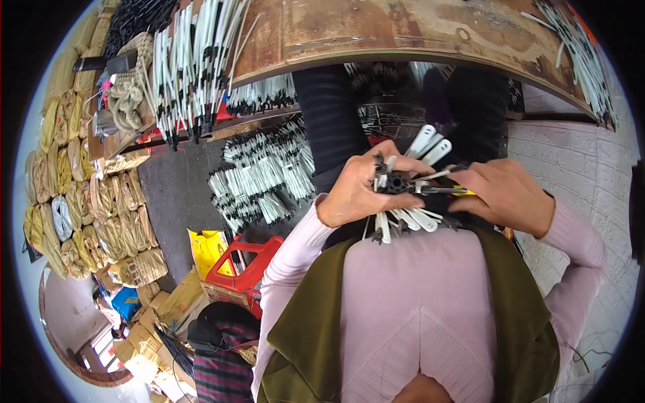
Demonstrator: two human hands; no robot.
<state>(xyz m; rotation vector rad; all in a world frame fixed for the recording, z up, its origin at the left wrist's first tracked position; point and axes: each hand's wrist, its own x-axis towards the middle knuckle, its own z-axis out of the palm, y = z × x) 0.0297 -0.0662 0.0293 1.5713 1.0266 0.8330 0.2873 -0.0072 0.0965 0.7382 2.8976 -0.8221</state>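
Just in front of my body, my left hand [366,185] is closed round a small black hub [398,181]. Several white flat strips [422,141] fan out from this hub, some toward my knees and some toward my chest. My right hand [500,191] grips what look like pliers with a yellow handle [461,191], their metal end at the hub's right side. One more pale strip with a dark end [440,173] runs from the hub to my right fingertips. The fingers partly hide the hub and the tool.
A worn wooden table [403,33] spans the far side, with a bundle of white, black-ended rods [198,67] on its left. More rod bundles [269,168] lie on the floor below. A red plastic stool [248,269] stands left, near brown wrapped packages [87,188]. A white brick-patterned surface [564,161] is at right.
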